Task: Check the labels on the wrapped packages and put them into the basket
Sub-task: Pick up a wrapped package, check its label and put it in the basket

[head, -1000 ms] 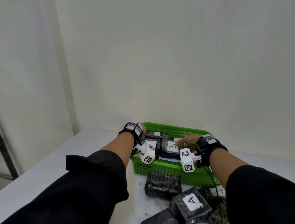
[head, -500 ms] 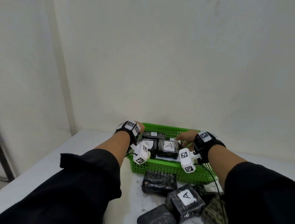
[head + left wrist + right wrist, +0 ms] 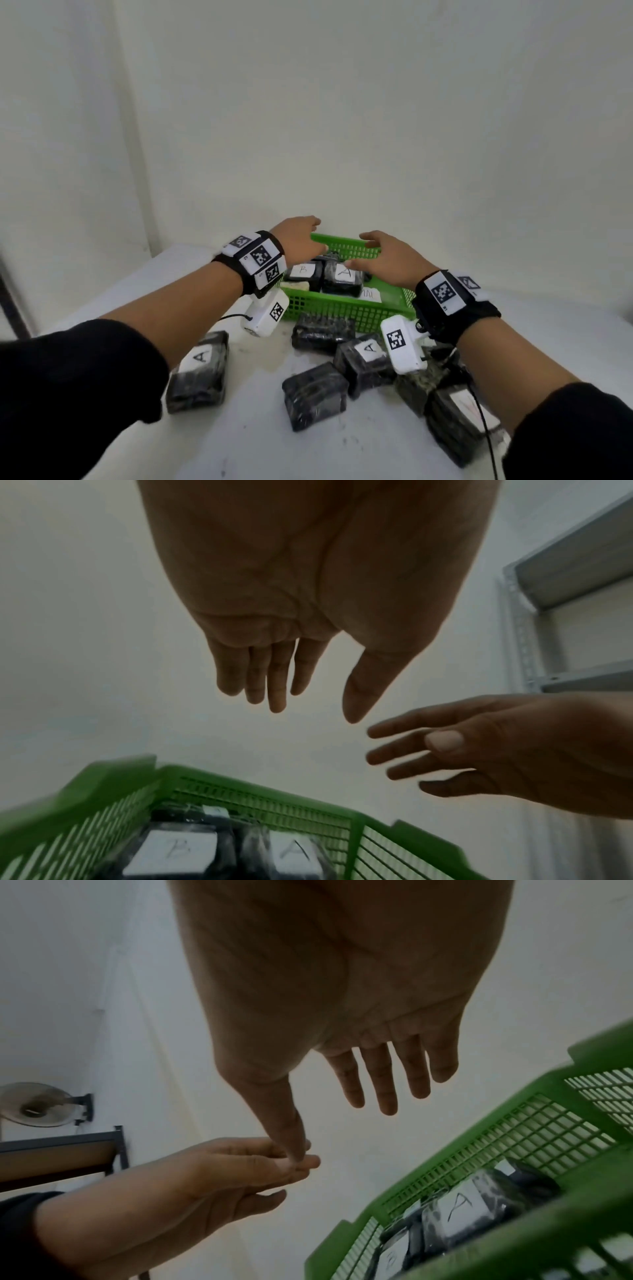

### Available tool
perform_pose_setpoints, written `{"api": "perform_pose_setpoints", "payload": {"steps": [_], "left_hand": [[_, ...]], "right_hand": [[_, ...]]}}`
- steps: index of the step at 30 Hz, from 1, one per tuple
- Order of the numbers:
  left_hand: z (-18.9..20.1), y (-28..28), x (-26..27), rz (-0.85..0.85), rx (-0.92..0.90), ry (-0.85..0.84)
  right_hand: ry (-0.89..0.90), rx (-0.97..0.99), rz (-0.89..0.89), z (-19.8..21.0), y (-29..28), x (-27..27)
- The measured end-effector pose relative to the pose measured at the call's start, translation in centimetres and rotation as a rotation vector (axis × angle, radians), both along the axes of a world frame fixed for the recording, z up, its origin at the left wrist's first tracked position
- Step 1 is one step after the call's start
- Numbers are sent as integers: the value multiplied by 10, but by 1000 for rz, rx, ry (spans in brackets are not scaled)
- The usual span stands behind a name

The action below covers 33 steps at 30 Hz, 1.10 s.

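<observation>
Above basket (image 3: 346,310), hands (image 3: 388,262) now lifted, empty

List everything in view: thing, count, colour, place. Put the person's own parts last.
basket: one, green, on the table's far side.
packages in basket: at least three, black wrap; two front ones side by side, white labels B and A.
loose label: one, white, on the basket floor, right of the A package.
packages on table: at least seven, black wrap, in front of the basket; two show an A label.
table: one, white.
wall: white, behind the table.
shelving: grey, seen from the left wrist.
fan: one, wall-mounted, seen from the right wrist.
left hand: fingers straight, empty, above the basket.
right hand: fingers straight, empty, above the basket.
</observation>
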State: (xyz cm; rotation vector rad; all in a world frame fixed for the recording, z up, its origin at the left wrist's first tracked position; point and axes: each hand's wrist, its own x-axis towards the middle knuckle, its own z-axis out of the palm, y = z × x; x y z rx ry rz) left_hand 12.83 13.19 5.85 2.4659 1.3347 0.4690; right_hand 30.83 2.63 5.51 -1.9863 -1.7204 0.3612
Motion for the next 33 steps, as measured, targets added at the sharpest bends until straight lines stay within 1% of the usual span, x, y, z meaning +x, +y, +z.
{"api": "perform_pose_setpoints", "payload": {"steps": [3,6,9,13,19,26,28,31,33], "left_hand": [[-10,-39,-13,-82,-3,16],[-23,-66,-25,-142,3,13],[-35,-87,-30,-216,4,11],[-41,-120,-26,-259,44,47],[-52,-168,7,-408,60,30],[-73,-200,59,-523,4,39],[-77,-206,71,-551,12,43],[-82,-215,87,-573,57,47],[-85,-219,98,-561,67,91]], "right_hand": [[-28,19,46,-8,-31,-17],[-10,23,80,-12,-58,-29],[8,48,74,-18,-79,-29],[26,70,44,-25,-108,-17],[11,11,14,-38,-152,18],[48,-81,-58,-64,-194,62],[53,-93,-71,-70,-201,72],[11,-101,-49,-74,-207,82],[-43,-116,-16,-76,-208,85]]}}
